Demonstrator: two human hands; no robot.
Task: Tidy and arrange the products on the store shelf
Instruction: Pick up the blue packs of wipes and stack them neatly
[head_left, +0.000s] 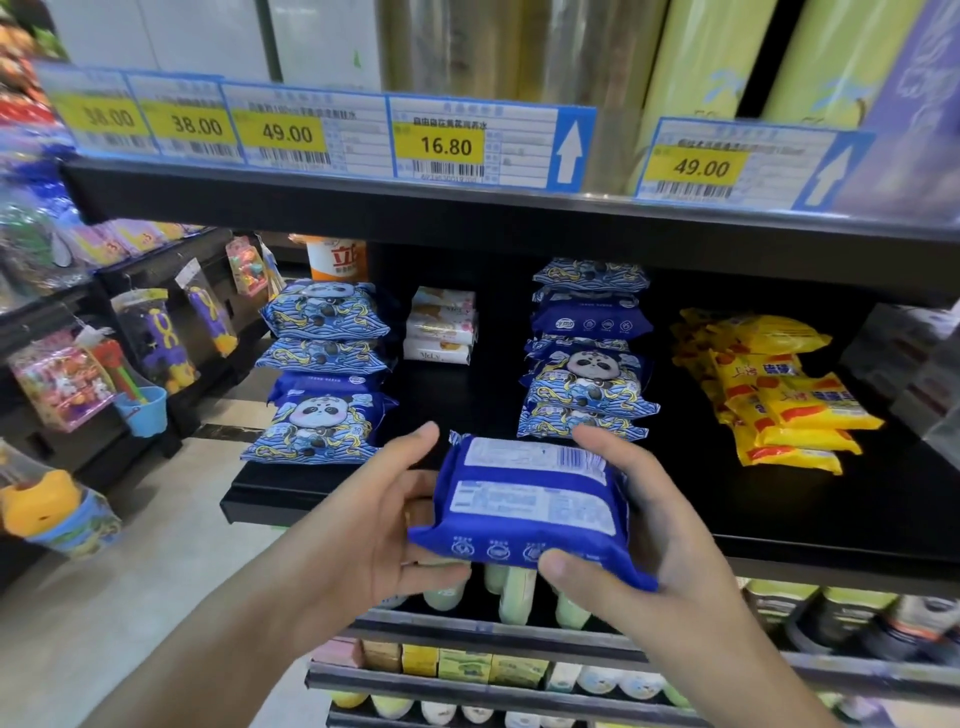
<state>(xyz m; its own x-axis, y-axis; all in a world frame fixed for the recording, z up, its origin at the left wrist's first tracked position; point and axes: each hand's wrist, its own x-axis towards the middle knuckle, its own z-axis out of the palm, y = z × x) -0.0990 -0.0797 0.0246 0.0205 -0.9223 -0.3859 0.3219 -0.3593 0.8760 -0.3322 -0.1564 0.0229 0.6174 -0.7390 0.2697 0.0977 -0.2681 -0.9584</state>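
- While our head camera looks down at the black metal store shelf (779, 499), we hold one dark blue plastic soft pack with white label panels (530, 504) in front of its front edge, printed back facing up, likely so we can turn it before stacking.
- Our left hand (374, 525) grips the pack's nine o'clock end, thumb up along the side and fingers curled beneath it.
- Our right hand (644, 525) grips the three o'clock end, thumb pressed on the near corner and fingers wrapped over the far edge; two hands keep the floppy pack level, we judge.
- At ten o'clock from the pack stands a left stack of blue panda-print soft packs (324, 374), where we count about four, though the layers blur together.
- At one o'clock stands a right stack of the same panda packs (589, 353), about six, some lying back-up; the held pack probably belongs with these.
- At twelve o'clock, further back, sits a small pile of white boxed bars (441, 332), four counted.
- At three o'clock lies a slumped heap of yellow plastic bags with red print (779, 395); we cannot count them exactly.
- Above, a row of yellow-and-blue price tags (311, 130) lines the upper shelf edge, five visible.
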